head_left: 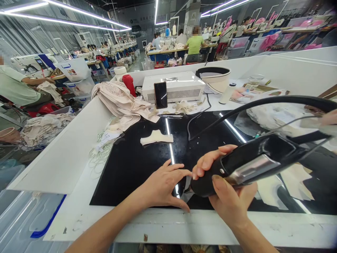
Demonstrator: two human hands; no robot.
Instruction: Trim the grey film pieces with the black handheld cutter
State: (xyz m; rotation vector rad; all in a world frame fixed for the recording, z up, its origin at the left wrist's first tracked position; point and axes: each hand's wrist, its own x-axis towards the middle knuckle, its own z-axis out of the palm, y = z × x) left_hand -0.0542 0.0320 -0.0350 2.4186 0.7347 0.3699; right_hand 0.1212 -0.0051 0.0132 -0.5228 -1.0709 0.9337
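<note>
- Clearly, the right hand (231, 203) grips a black tool (244, 160), near right above the mat (129, 175).
- The left hand (163, 182) spreads wide beside its tip (contact unclear).
- Farther left lies a cream scrap (157, 137).

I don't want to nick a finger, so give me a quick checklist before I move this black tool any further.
1. Tool grip: ok. The right hand is wrapped around the black tool.
2. Left hand clear of the tool: not ok. The left hand is spread close to the tool's front end.
3. Contact with the black mat: cannot tell. The spot under the front end is too dark and small.
4. Cable slack: ok, it seems. The black cable arches loosely above the mat.
5. Cream piece out of the way: ok. The cream piece lies beyond the left hand, apart from it.
</note>
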